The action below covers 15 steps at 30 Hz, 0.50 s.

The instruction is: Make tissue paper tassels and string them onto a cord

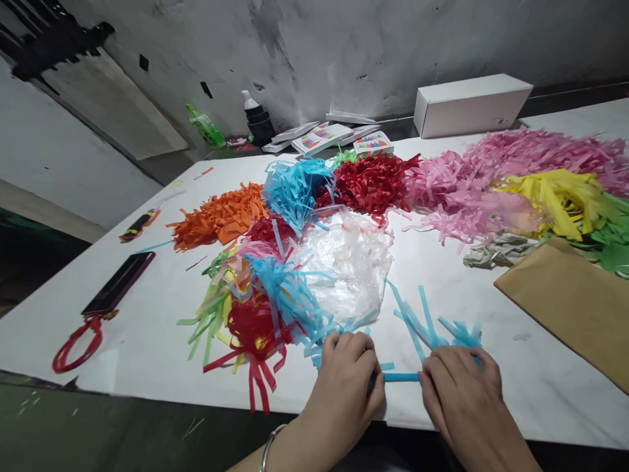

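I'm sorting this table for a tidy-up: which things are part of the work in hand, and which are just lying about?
In hand:
left hand and right hand, both pinching the blue paper fringe
finished mixed tassels
clear plastic bag

Lying about:
white box
brown envelope
black case
red loop
dark bottle

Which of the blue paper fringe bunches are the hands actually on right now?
The small blue fringe strip at the table's near edge, stretched between the left hand and right hand. The other blue bunches lie farther back, untouched.
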Available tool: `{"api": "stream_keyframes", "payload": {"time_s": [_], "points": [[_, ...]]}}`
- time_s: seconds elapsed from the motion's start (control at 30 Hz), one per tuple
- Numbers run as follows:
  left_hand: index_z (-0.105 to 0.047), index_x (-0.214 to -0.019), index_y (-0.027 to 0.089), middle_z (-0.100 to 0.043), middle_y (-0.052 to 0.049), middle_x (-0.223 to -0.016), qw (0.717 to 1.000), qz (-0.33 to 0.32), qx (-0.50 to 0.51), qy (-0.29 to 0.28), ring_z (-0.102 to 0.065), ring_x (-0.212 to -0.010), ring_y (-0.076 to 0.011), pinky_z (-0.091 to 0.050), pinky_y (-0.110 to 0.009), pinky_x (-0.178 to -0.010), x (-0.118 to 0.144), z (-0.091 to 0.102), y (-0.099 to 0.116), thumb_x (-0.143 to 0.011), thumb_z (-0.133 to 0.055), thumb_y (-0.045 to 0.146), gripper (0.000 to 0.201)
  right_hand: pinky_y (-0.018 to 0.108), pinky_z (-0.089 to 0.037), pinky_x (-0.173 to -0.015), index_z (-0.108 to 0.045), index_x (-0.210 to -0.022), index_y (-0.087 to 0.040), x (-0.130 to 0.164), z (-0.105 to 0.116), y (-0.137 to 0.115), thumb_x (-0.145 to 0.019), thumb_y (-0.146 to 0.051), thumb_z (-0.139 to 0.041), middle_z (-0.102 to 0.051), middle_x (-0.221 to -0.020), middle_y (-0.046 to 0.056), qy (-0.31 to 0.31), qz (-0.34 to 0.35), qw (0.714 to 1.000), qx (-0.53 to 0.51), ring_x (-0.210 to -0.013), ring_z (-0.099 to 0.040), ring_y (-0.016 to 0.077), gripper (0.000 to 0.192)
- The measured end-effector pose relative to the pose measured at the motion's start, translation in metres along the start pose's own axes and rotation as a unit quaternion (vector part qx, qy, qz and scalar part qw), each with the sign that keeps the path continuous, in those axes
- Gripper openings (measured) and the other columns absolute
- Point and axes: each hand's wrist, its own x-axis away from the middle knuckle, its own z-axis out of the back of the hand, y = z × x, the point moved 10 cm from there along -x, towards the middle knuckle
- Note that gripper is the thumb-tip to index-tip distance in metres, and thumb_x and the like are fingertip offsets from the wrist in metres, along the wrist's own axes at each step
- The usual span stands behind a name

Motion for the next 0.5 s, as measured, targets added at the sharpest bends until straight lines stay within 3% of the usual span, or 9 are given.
{"api": "stream_keyframes", "payload": {"time_s": [0.1,0.2,0.33,0.43,0.5], "points": [[-0.061,-0.085,0.019,-0.063,-0.004,-0.097,0.999,-0.035,-0.029,0.006,-0.055,-0.089,-0.0226,-0.034,-0.045,-0.087,0.001,0.000,0.006,-0.086,-0.057,0.008,0.012,0.046,-0.031,-0.101,-0.061,-0.084,-0.021,-0.001,0.001,-0.002,-0.097,-0.014,-0.045,-0.064,-0.082,0.002,0.008,0.020,1.000,-0.023,-0.085,-0.061,0.0187,0.023],[-0.063,-0.089,0.021,-0.065,-0.002,-0.093,0.993,-0.106,-0.053,0.016,-0.055,-0.087,-0.0210,-0.032,-0.046,-0.089,0.005,0.000,0.019,-0.089,-0.056,0.007,0.015,0.044,-0.030,-0.107,-0.064,-0.090,-0.021,0.004,0.002,-0.014,-0.097,-0.007,-0.039,-0.067,-0.088,0.002,0.024,0.085,0.992,-0.091,-0.092,-0.062,0.0172,0.029],[-0.063,-0.084,0.020,-0.065,-0.001,-0.084,0.983,-0.154,-0.103,0.005,-0.055,-0.083,-0.0196,-0.032,-0.045,-0.092,0.005,-0.012,0.026,-0.090,-0.061,0.011,0.011,0.045,-0.031,-0.107,-0.065,-0.099,-0.019,0.007,-0.007,-0.022,-0.098,-0.011,-0.044,-0.068,-0.090,0.003,0.014,0.111,0.989,-0.097,-0.096,-0.061,0.0194,0.023],[-0.062,-0.075,0.018,-0.064,-0.001,-0.079,0.985,-0.147,-0.091,0.001,-0.056,-0.077,-0.0181,-0.038,-0.039,-0.084,-0.003,-0.013,0.024,-0.087,-0.061,0.010,0.015,0.043,-0.033,-0.104,-0.065,-0.095,-0.019,0.003,-0.009,-0.028,-0.098,-0.008,-0.041,-0.066,-0.084,0.003,0.017,0.121,0.991,-0.057,-0.089,-0.061,0.0186,0.027],[-0.066,-0.078,0.019,-0.067,-0.003,-0.083,0.993,-0.111,-0.017,-0.018,-0.059,-0.079,-0.0178,-0.040,-0.037,-0.081,-0.009,-0.006,0.018,-0.088,-0.059,0.011,0.014,0.043,-0.034,-0.102,-0.065,-0.089,-0.017,0.002,-0.005,-0.033,-0.097,-0.005,-0.038,-0.066,-0.080,0.003,0.020,0.139,0.990,-0.032,-0.085,-0.062,0.0181,0.031]]}}
